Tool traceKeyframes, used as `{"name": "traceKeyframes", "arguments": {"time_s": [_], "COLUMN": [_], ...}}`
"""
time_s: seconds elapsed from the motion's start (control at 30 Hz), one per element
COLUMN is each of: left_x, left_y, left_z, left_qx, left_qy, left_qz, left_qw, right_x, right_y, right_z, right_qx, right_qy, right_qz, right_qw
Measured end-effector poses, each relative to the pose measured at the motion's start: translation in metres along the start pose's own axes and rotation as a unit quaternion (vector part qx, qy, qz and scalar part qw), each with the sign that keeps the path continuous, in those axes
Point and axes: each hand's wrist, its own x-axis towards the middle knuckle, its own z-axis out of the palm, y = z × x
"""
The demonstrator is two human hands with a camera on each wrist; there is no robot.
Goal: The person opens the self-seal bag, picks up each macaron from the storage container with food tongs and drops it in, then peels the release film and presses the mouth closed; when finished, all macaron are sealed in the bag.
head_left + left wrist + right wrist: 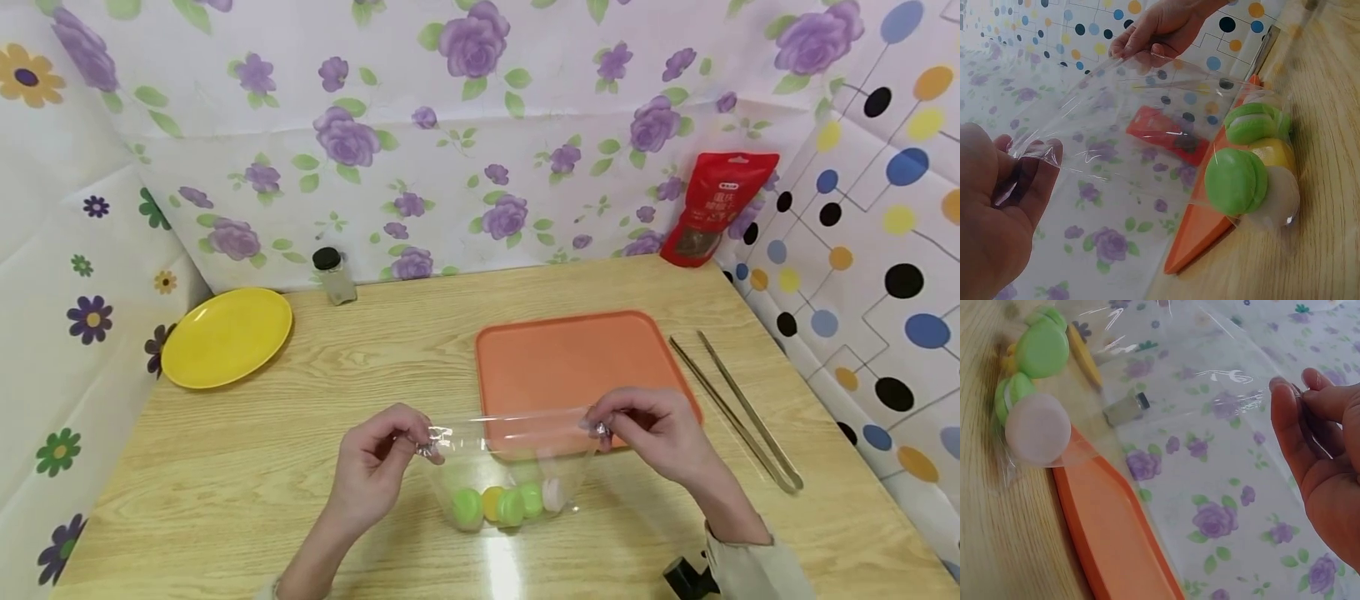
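A clear plastic bag (517,454) is stretched between both hands near the front of the table. Several macarons (1235,181), green, yellow and pale, lie together along its bottom. My left hand (372,462) pinches the bag's upper left corner between thumb and fingers. At the upper right corner, my right hand (656,433) pinches the bag the same way. Through the film in the right wrist view, a pale macaron (1038,430) shows nearest the camera. Whether the bag touches the table is hard to tell.
Behind the bag lies an orange tray (577,358), with metal tongs (738,408) to its right. A yellow plate (227,337) leans at the back left, near a black-capped jar (335,277). Against the back right wall stands a red pouch (716,208). Patterned sheets enclose three sides.
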Motion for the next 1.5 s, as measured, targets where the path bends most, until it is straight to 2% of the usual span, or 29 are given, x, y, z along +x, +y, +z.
{"name": "traceKeyframes", "arguments": {"time_s": [0.17,0.3,0.47,0.8,1.0,1.17,1.33,1.5], "left_x": [0.002,0.003,0.005,0.004,0.005,0.006,0.006,0.006], "left_y": [0.001,0.0,0.001,0.0,-0.003,-0.006,-0.004,-0.002], "left_z": [-0.002,-0.003,-0.003,-0.003,-0.002,-0.002,-0.002,0.0], "left_qx": [0.012,0.019,0.021,0.02,0.049,0.069,0.021,-0.021], "left_qy": [-0.009,-0.015,-0.021,-0.027,-0.023,-0.006,-0.007,-0.007], "left_qz": [0.019,0.028,0.033,0.03,0.075,0.112,0.1,0.096], "left_qw": [0.9997,0.9993,0.999,0.999,0.9958,0.9913,0.9948,0.9951], "right_x": [0.004,0.007,0.007,0.007,0.008,0.007,0.005,0.007], "right_y": [0.004,0.005,0.002,0.002,0.0,0.001,0.003,0.002], "right_z": [-0.005,-0.009,-0.011,-0.009,-0.008,-0.009,-0.01,-0.009], "right_qx": [0.018,0.014,-0.001,0.005,0.006,-0.001,-0.006,-0.007], "right_qy": [-0.043,-0.059,-0.054,-0.033,-0.03,-0.029,-0.025,-0.029], "right_qz": [-0.029,-0.048,-0.044,-0.036,-0.025,-0.03,-0.034,-0.038], "right_qw": [0.9985,0.997,0.9975,0.9988,0.9992,0.9991,0.9991,0.9988]}}
